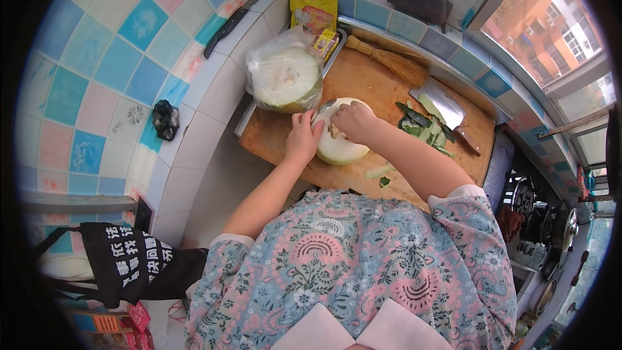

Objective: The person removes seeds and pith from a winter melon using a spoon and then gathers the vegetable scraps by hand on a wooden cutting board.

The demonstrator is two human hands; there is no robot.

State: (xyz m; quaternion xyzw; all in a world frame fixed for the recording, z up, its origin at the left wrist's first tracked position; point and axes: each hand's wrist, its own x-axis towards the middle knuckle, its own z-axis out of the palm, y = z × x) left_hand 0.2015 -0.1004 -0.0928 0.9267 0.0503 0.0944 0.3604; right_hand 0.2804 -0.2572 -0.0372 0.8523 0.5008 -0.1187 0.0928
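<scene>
A thick peeled winter melon piece (342, 151) rests on the wooden cutting board (272, 138), its pale cut face up. My left hand (302, 137) grips its left rim, thumb on top. Beside those fingertips a shiny metal utensil (326, 105) lies against the rim; whether it is a spoon or a knife, and whether the hand holds it, I cannot tell. My right hand (357, 120) reaches over the melon with curled fingers at the seedy pulp (335, 131) in its middle. The right fingertips are partly hidden.
Behind stands a larger cut winter melon (286, 78) in clear plastic. Right of my hands lie green peelings (423, 126), a cleaver (444, 104) and a straw brush (388, 61). A black-handled knife (226, 34) lies on the left tiled ledge. Far right is a gas stove (522, 194).
</scene>
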